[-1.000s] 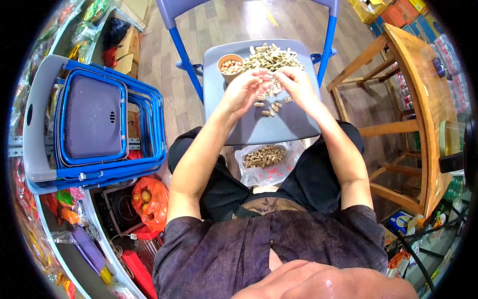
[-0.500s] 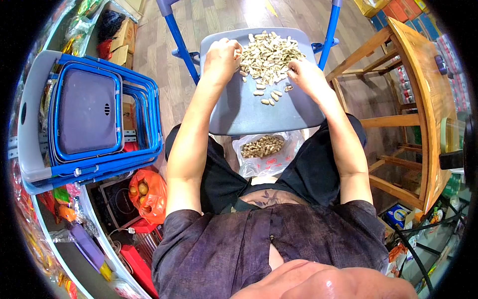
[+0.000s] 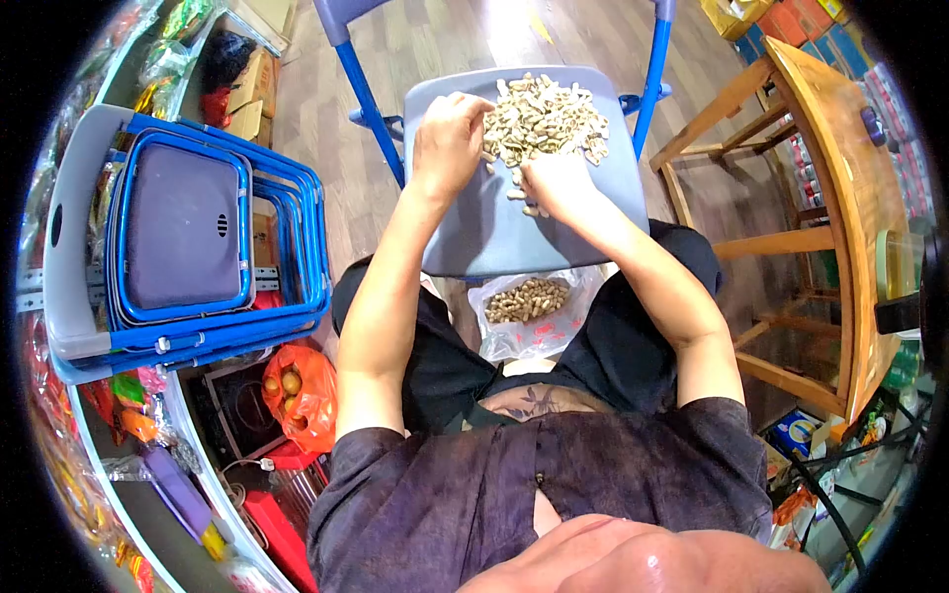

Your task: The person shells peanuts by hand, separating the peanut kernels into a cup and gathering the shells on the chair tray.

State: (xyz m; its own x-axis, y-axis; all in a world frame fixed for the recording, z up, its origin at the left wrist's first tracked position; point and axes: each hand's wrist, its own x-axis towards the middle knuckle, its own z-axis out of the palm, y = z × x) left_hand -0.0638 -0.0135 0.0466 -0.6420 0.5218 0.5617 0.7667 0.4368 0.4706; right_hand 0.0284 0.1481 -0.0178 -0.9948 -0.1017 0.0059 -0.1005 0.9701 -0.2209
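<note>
A heap of peanuts and peanut shells lies on the grey seat of a folding chair. My left hand is at the heap's left edge, its fingers curled and pinched together; what they hold, if anything, is hidden. At the near side of the heap my right hand points down with closed fingers, over a few loose peanuts. Its fingertips are mostly hidden. Below the seat, between my knees, a clear plastic bag holds many whole peanuts.
Folded blue-framed chairs lean at my left, beside shelves of packaged goods. An orange bag of round items sits near an induction cooker. A wooden table stands at my right.
My right hand has moved left and nearer to me, from the heap's right edge to the loose peanuts. My left hand has turned slightly at the heap's left edge.
</note>
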